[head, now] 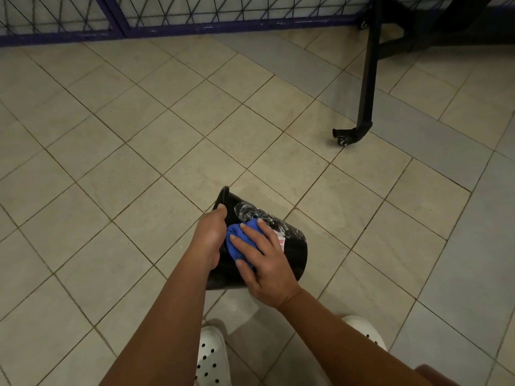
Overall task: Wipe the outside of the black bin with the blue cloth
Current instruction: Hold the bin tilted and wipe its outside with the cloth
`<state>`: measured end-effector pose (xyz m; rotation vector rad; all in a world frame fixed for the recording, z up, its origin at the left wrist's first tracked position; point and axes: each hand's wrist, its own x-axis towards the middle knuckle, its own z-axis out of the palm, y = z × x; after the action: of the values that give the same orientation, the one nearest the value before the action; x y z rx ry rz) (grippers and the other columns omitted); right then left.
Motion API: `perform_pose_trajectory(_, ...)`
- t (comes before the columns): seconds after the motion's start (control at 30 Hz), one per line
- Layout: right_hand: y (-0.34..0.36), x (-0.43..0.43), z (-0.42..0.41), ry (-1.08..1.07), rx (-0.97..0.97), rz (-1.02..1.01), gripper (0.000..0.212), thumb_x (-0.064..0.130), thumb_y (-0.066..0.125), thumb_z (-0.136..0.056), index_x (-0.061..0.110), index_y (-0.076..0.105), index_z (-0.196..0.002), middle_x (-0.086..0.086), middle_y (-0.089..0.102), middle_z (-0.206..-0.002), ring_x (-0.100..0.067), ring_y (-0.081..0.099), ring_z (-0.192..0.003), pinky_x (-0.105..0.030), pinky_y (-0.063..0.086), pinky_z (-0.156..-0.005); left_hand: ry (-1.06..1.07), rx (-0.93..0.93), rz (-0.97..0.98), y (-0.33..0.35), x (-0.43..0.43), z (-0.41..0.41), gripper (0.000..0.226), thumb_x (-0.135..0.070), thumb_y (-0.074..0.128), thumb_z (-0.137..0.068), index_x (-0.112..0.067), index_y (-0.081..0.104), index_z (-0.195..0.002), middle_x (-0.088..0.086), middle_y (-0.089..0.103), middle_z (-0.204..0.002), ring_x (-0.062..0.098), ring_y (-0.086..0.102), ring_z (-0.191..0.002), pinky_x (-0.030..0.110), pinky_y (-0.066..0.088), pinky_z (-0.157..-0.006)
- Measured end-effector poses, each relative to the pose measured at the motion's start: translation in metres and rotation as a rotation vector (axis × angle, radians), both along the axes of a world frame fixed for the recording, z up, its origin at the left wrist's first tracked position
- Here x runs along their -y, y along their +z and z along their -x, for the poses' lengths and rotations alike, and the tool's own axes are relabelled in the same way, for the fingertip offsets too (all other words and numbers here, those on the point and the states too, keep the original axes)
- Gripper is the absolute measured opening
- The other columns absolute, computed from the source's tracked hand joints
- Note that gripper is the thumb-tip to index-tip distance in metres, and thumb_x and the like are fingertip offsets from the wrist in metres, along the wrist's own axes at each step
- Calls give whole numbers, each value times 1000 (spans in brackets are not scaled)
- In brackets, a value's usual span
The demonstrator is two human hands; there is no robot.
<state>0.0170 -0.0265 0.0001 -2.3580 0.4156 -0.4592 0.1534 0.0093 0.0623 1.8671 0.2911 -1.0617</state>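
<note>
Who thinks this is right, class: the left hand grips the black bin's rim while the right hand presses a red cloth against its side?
The colour is wrong. In the head view the left hand grips the rim of the black bin while the right hand presses a blue cloth, not red, against its side.
</note>
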Motion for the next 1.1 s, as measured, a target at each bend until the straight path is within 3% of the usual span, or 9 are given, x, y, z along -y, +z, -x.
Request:
perform_pose_trajectory(0.13,-2,1,-4,-102,11,53,38,16,51,-90,11,55,-127,-11,49,-135,-34,28,-134,-47,30,-110,4,96,27,2,-1,1,43,-36,37,-102,-5,67,-107,17,72,-95,32,69,-89,43,55,-77)
perform_pose_trajectory(0.2,-4,-9,2,-175,-30,68,41,13,46,-87,10,55,-127,-12,50,-133,-35,28,-133,-48,34,-107,-3,127,10,1,1,3,43,-35,36,-102,-6,67,-104,20,71,-96,35,68,-90,42,55,-72)
perform_pose_trajectory(0.3,-4,-22,10,-183,-90,104,45,11,42,-85,9,52,-129,-15,49,-133,-36,27,-132,-52,35,-103,-15,159,9,1,3,4,39,-32,35,-103,-7,65,-101,13,70,-91,25,67,-81,29,49,-58)
perform_pose_trajectory(0.43,7,-17,-11,-107,-95,122,45,13,39,-88,8,48,-132,-17,48,-134,-40,31,-131,-48,30,-107,-59,182,25,1,2,4,38,-30,35,-103,-7,64,-91,14,69,-88,25,65,-78,32,50,-64)
perform_pose_trajectory(0.6,10,-4,-15,-211,-216,65,55,2,59,-79,10,48,-133,-18,47,-133,-40,33,-128,-55,38,-101,-29,208,15,1,1,5,39,-28,36,-101,-7,66,-88,15,70,-86,27,66,-79,34,53,-66)
perform_pose_trajectory(0.73,6,-18,-2,-213,-189,129,61,-7,68,-71,5,52,-128,-23,52,-126,-42,41,-121,-56,46,-92,-35,220,30,3,3,7,39,-29,36,-102,-9,64,-84,12,68,-81,25,65,-77,31,50,-62)
perform_pose_trajectory(0.9,17,-7,-27,-125,-124,56,61,-4,62,-76,9,46,-134,-19,45,-136,-41,32,-130,-51,31,-106,-50,211,47,5,0,9,40,-29,38,-103,0,65,-96,21,69,-92,32,66,-87,41,53,-75)
perform_pose_trajectory(1.1,9,-1,-9,-273,-151,-30,49,2,50,-79,6,54,-128,-18,52,-131,-41,37,-127,-54,35,-103,-22,175,70,6,1,10,37,-29,38,-102,-12,68,-91,15,72,-92,29,70,-87,38,56,-76)
